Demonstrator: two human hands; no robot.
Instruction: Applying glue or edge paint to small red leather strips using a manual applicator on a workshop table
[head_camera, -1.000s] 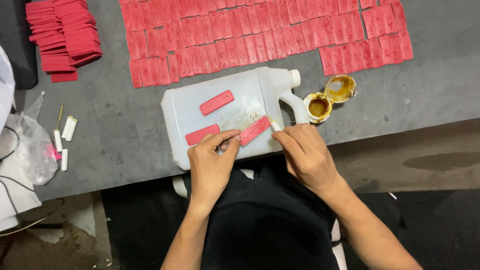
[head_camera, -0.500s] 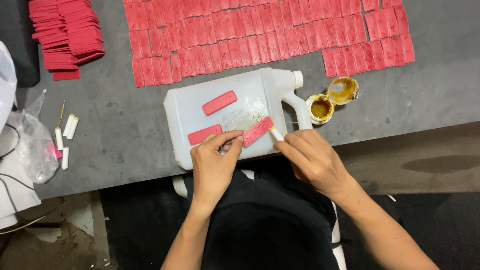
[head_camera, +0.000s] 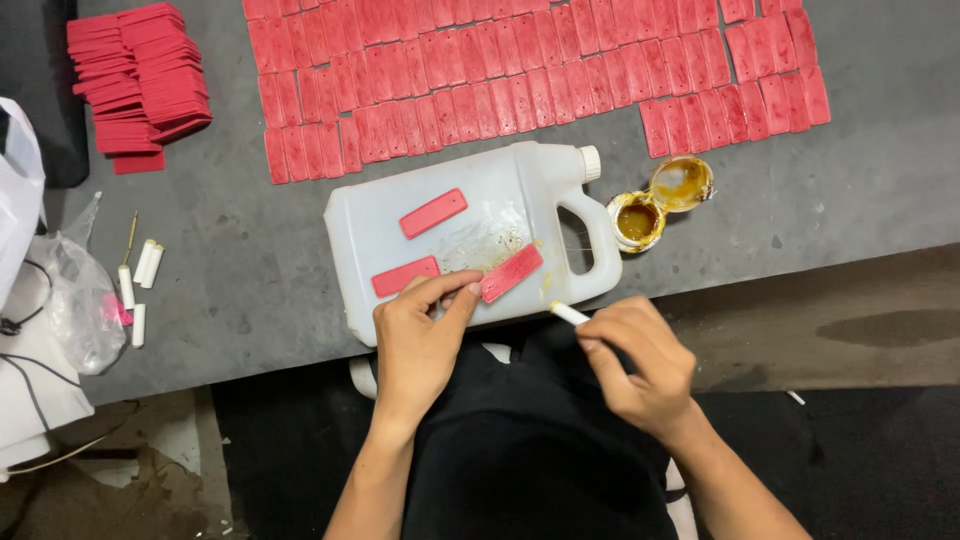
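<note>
my left hand (head_camera: 420, 335) pinches the lower end of a red strip (head_camera: 511, 272) lying on the white jug (head_camera: 470, 235), its long axis slanting up to the right. my right hand (head_camera: 640, 360) grips a small white stick (head_camera: 568, 313), tip toward the strip. the jug lies flat on the grey worktop (head_camera: 250, 290), cap to the right. an open yellow-glue tin (head_camera: 637, 221) sits just beside its handle. rows of red strips (head_camera: 540, 70) run off the top edge.

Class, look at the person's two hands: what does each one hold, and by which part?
Left hand pins a red strip by its near end against the white jug. Right hand grips a small white stick by its rear.
</note>
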